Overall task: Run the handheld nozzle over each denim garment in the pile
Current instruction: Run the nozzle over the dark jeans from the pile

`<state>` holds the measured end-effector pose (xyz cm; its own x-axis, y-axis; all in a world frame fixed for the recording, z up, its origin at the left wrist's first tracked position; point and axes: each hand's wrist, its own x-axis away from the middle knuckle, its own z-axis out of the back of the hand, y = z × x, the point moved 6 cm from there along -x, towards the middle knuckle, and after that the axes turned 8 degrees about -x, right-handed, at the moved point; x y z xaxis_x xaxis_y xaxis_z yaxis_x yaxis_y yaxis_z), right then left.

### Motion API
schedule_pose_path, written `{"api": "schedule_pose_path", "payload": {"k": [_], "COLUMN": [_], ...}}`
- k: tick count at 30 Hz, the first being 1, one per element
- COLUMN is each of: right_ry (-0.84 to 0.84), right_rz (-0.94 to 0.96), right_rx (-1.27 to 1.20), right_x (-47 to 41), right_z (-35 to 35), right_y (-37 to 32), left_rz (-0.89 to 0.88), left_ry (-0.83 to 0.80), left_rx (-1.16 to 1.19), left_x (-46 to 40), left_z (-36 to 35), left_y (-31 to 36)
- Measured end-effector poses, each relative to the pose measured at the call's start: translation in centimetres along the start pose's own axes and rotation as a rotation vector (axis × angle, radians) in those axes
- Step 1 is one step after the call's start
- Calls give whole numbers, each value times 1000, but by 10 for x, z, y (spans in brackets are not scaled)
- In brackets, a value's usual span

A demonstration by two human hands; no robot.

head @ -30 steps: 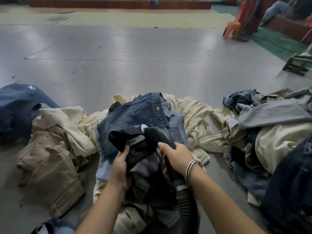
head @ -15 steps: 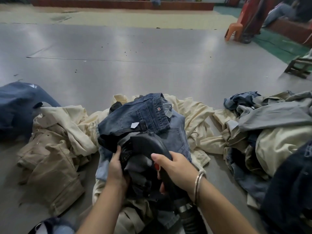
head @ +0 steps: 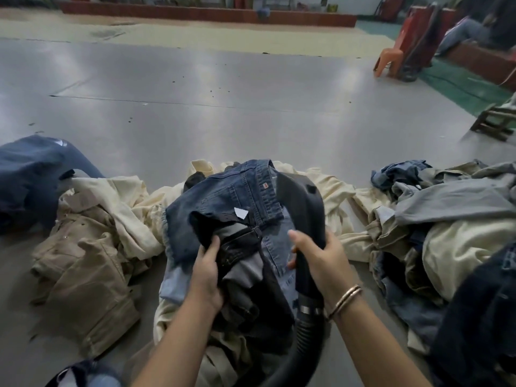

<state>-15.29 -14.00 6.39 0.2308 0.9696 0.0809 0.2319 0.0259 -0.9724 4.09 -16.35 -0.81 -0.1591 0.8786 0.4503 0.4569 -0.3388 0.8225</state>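
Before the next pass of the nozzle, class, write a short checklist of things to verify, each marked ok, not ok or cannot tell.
1. Right hand grips the black nozzle: ok.
2. Left hand pins the dark garment: ok.
3. Nozzle head lies over the blue denim jeans: ok.
4. Hose runs free, no kink: cannot tell, it leaves the picture.
5. Nozzle switched on: cannot tell.
6. Jeans spread flat: not ok, bunched and folded.

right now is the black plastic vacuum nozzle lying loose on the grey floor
No, the right hand grips the black plastic vacuum nozzle and holds it over the blue denim jeans.
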Motion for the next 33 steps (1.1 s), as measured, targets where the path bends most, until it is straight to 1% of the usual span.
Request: {"api": "schedule_pose_path", "payload": {"k": [2, 3, 5, 8, 10, 12, 13, 14, 15, 17, 18, 20, 21, 23, 25, 28, 29, 33], "right_ry": [-17, -16, -13, 34, 116, 228, 290, 354, 415, 492, 507, 510, 505, 491, 453, 377, 351, 215], "right_rz": [33, 45, 63, 148, 229, 327, 388, 437, 466, 449, 410, 329, 309, 261, 180, 90, 69, -10], "right_rx": [30, 42, 75, 142, 230, 252, 262, 282, 312, 373, 389, 373, 371, 388, 328, 271, 280, 285], "right_x": [1, 2, 2, 0, 2, 9, 12, 14, 14, 7, 3, -4, -5, -5, -9, -12, -12, -9], "right_z": [-14, -19, -25, -16, 4, 33, 50, 67, 82, 111, 121, 136, 137, 131, 114, 71, 57, 10], "right_y": [2, 2, -1, -25, -54, -92, -114, -134, -152, -173, -175, -164, -153, -124, -88, -40, -24, 28], "left_rz": [4, 17, 43, 111, 176, 208, 210, 174, 102, -51, -73, -104, -119, -131, -113, -117, -128, -149], "left_ry": [56, 58, 3, -224, -392, -586, -683, -753, -783, -743, -718, -618, -586, -623, -638, -477, -424, -240], "left_rx": [-187, -263, -330, -249, -106, -10, 24, 30, -24, -224, -314, -472, -506, -526, -534, -576, -623, -932], "left_x": [2, 6, 17, 39, 52, 71, 83, 93, 100, 99, 98, 89, 85, 79, 72, 44, 32, -14], "left_z": [-9, -16, -38, -93, -136, -183, -211, -236, -259, -291, -297, -292, -283, -261, -233, -167, -143, -59], "left_y": [3, 2, -4, -14, -18, -15, -12, -12, -11, -14, -17, -25, -26, -32, -35, -35, -35, -38]}}
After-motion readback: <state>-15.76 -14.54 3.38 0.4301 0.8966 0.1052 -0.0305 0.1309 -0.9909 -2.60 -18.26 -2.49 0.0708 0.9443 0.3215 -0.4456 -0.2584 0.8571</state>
